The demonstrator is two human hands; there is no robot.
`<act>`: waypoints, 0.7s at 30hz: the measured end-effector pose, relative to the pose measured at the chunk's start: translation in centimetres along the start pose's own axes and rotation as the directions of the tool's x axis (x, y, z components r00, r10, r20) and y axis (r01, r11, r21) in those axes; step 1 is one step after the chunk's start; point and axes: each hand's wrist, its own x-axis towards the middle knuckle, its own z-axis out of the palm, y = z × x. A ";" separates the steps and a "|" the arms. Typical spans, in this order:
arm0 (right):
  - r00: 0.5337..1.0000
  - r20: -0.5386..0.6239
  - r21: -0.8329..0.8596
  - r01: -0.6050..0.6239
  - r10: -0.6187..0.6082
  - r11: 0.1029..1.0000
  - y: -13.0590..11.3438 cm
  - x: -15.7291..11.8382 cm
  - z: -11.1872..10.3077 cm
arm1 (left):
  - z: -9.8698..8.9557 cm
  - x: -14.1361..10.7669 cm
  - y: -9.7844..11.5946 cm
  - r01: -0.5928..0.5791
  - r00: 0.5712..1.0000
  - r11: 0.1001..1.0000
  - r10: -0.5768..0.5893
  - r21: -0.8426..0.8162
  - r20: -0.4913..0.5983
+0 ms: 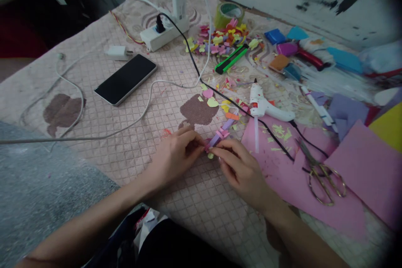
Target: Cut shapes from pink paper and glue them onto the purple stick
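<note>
A narrow purple foam strip (215, 139) with pink pieces along it lies between my hands, slanting up and to the right. My left hand (177, 153) pinches its near end, thumb and forefinger closed. From the other side, the fingertips of my right hand (240, 163) close on the same end. Small foam cut-outs, among them a pale yellow piece (212, 101) and an orange piece (232, 116), are scattered just beyond. To the right, a white glue gun (266, 106) rests with its glue stick pointing towards me.
Gold-handled scissors (322, 176) lie on pink foam sheets (282, 184) at right. A phone (125, 79), power strip (166, 33), green cutter (231, 58), tape roll (229, 14) and pile of foam flowers (220, 39) are farther back. A black cord (188, 46) crosses the table.
</note>
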 end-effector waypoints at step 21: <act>1.000 -0.008 0.013 -0.002 0.002 1.000 0.1 -0.2 -0.1 | 0.3 -0.1 0.1 -0.043 0.999 0.999 0.043 -0.025 -0.014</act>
